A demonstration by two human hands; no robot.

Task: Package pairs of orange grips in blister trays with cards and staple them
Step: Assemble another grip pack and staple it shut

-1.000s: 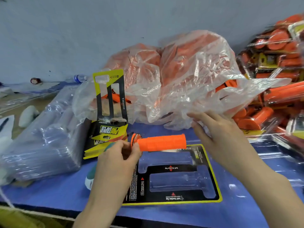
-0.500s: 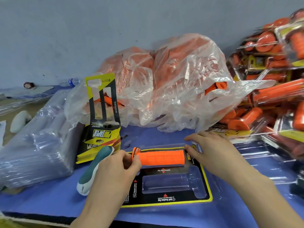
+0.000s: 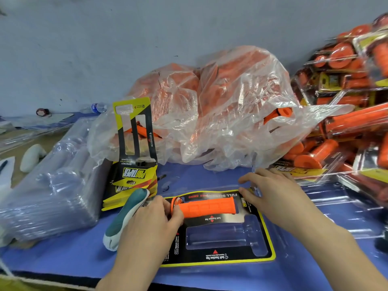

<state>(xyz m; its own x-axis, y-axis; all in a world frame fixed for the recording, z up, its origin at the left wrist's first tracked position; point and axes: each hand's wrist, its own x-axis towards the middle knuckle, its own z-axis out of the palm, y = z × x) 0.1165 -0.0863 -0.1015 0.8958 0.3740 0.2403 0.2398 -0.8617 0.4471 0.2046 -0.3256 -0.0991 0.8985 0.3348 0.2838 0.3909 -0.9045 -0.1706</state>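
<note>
An orange grip [image 3: 207, 207] lies in the upper cavity of a clear blister tray [image 3: 225, 236] that sits over a black-and-yellow card [image 3: 265, 234] on the blue table. My left hand [image 3: 151, 223] holds the grip's flanged left end, thumb and fingers curled round it. My right hand [image 3: 270, 192] rests at the tray's upper right corner by the grip's other end, fingers bent down onto the plastic. The lower cavity holds nothing. A teal-and-white stapler [image 3: 123, 217] lies just left of my left hand.
A big clear bag of loose orange grips [image 3: 210, 106] sits behind the tray. Printed cards [image 3: 134, 152] lean against it. A stack of blister trays [image 3: 48, 185] fills the left. Finished packs [image 3: 346, 122] pile up at right. The wall is close behind.
My left hand brought the grip down from above the card into the tray's upper cavity. My right hand came down from the bag to the tray's upper right corner.
</note>
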